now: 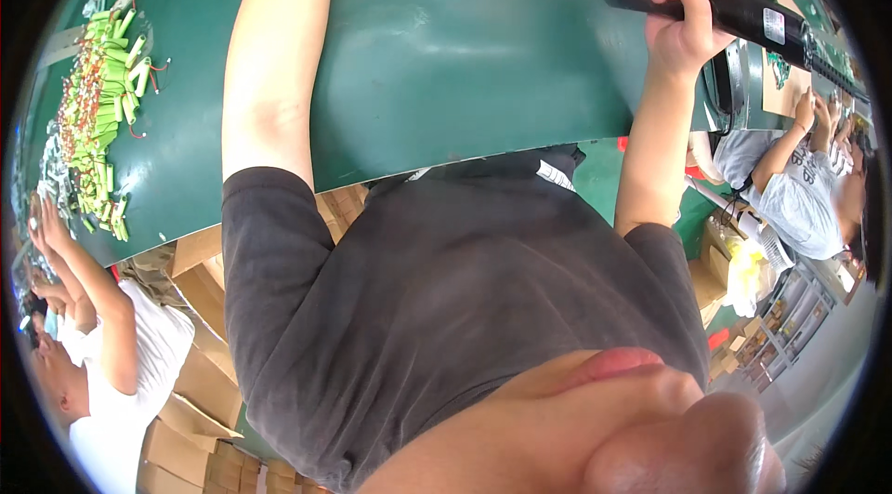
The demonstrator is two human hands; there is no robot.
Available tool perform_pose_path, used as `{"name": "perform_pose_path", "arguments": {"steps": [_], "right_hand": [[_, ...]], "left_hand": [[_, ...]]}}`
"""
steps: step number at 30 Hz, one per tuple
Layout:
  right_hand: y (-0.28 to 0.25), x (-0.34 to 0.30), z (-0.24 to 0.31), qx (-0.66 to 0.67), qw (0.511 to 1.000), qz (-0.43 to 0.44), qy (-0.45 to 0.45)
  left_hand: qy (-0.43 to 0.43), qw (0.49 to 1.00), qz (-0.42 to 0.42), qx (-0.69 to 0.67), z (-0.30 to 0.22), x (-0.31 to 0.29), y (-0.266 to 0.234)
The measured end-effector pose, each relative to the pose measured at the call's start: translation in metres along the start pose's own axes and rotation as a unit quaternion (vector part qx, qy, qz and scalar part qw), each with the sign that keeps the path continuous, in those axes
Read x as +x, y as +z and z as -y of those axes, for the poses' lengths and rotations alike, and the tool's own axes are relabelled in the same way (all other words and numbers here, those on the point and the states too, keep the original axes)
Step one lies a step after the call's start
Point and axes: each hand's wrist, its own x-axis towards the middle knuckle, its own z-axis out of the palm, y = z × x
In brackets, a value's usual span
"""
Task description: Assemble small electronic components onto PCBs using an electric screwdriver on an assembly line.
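The right hand [686, 29] curls its fingers around a smooth black device [741, 9] with a ridged cord [836, 76], over the glossy green table [465, 57]. The left hand is out of view; its fingers cannot be told. Lime-green cylinders [113, 85] heap leftward; brown cardboard boxes [190, 392], contents unclear, stand below.

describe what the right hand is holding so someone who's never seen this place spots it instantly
From the big green table, go to the picture's upper right, to the right hand. It is wrapped around a long black handheld tool. The pale label and ribbed, cord-like tail set it apart from the flat brown board nearby.
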Motion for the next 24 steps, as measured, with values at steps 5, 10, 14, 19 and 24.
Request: {"name": "perform_pose_path", "arguments": {"steps": [5,10,14,19,24], "right_hand": [[-0.020,-0.008,0.010,0.041,0.999,0.001,0.002],[-0.009,-0.023,0.024,0.033,0.998,0.033,0.045],[-0.020,-0.025,0.039,0.029,0.999,-0.012,0.021],[-0.046,-0.032,0.053,0.022,0.999,-0.012,0.031],[-0.052,-0.027,0.049,-0.020,0.998,-0.053,0.022]], "left_hand": [[-0.008,1.000,0.003,-0.020,-0.003,0.000,-0.002],[-0.010,1.000,0.012,-0.009,-0.001,-0.001,0.000],[-0.031,0.999,0.021,-0.026,-0.002,-0.002,-0.002],[-0.024,0.999,0.015,-0.016,0.000,-0.002,-0.001],[-0.011,1.000,0.014,-0.021,0.001,-0.002,0.000]]}}
